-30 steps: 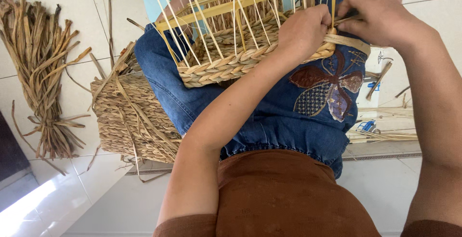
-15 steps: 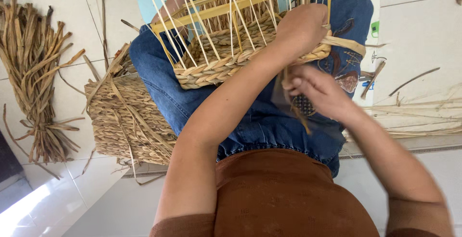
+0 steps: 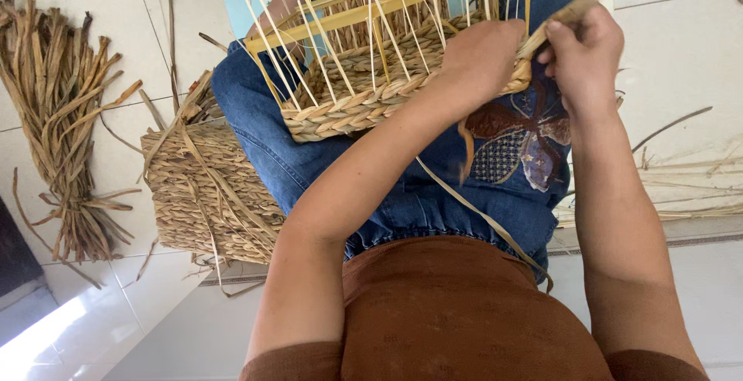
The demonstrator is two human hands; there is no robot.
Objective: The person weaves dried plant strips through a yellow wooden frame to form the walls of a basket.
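Observation:
A half-woven straw basket point(image 3: 364, 99) with upright pale stakes rests on my lap, over blue jeans. My left hand point(image 3: 484, 56) presses on its braided rim at the right end. Beside it, my right hand point(image 3: 584, 56) pinches a flat dried strand point(image 3: 573, 6) that runs up and to the right from the rim. A long loose strip point(image 3: 480, 215) hangs from the basket down across my thigh.
A finished woven straw basket point(image 3: 205, 191) stands on the tiled floor to the left of my legs. A bundle of dried fibre point(image 3: 58, 110) lies at the far left. More loose straw point(image 3: 681, 184) lies on the floor at the right.
My right hand dropped below the rim, then rose back to the basket's right end and now pulls a strand upward. My left hand has stayed on the rim.

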